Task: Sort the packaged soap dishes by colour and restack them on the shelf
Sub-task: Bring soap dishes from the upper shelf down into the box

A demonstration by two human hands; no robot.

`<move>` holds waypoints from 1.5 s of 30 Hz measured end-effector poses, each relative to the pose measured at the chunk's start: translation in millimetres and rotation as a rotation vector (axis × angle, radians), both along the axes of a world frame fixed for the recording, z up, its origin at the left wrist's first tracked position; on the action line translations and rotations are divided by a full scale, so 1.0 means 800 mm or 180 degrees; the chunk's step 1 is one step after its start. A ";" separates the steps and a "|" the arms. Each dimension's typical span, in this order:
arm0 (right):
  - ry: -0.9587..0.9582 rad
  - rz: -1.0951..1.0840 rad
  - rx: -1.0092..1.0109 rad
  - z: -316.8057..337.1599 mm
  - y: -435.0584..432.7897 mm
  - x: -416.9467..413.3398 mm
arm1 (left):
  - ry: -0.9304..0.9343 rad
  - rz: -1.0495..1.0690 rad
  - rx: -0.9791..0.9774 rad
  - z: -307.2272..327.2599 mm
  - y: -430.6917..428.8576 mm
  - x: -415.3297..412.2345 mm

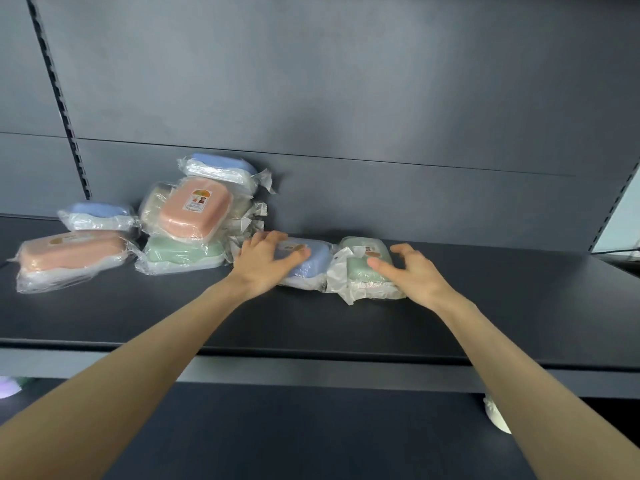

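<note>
On the dark shelf two wrapped soap dishes lie side by side near the back wall. My left hand grips the left end of the blue dish, thumb on top. My right hand hovers at the right of the green dish, fingers spread, thumb touching its top. To the left is a loose pile: a pink dish leaning on a beige one, a blue one on top, a green one underneath. Further left lie another blue dish and a pink dish.
The back panel rises straight behind the dishes, with slotted uprights at left and right. A lower shelf sits below, with a white object at its right and a pale purple one at its left edge.
</note>
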State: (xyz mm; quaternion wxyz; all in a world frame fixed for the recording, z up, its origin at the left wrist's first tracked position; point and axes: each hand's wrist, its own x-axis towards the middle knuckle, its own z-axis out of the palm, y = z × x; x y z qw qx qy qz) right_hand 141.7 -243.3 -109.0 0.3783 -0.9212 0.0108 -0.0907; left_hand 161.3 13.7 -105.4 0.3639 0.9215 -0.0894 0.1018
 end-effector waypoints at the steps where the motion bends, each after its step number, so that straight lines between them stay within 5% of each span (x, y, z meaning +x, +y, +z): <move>1: 0.0122 -0.0041 0.0159 -0.001 0.004 0.003 | 0.0154 0.0176 0.0034 -0.003 -0.004 0.002; 7: 0.0475 -0.0238 0.0611 -0.012 0.007 0.019 | 0.0567 0.0421 -0.0261 -0.007 -0.014 0.017; 11: 0.0367 -0.0100 0.1452 -0.009 0.006 0.009 | 0.0358 0.0390 -0.0601 -0.009 -0.008 0.020; 20: -0.0089 -0.0074 0.1937 -0.001 0.024 -0.044 | -0.0291 0.0092 -0.1629 -0.023 -0.001 -0.024; 24: -0.0468 0.0034 0.2296 -0.001 0.039 -0.105 | -0.0421 -0.0202 -0.2237 -0.018 0.013 -0.086; 36: -0.1291 0.0013 0.2538 -0.006 0.152 -0.318 | -0.0723 0.0078 -0.2534 -0.020 0.123 -0.317; 45: -0.1022 0.0767 0.2548 -0.024 0.235 -0.431 | -0.0753 -0.0165 -0.2676 -0.032 0.185 -0.477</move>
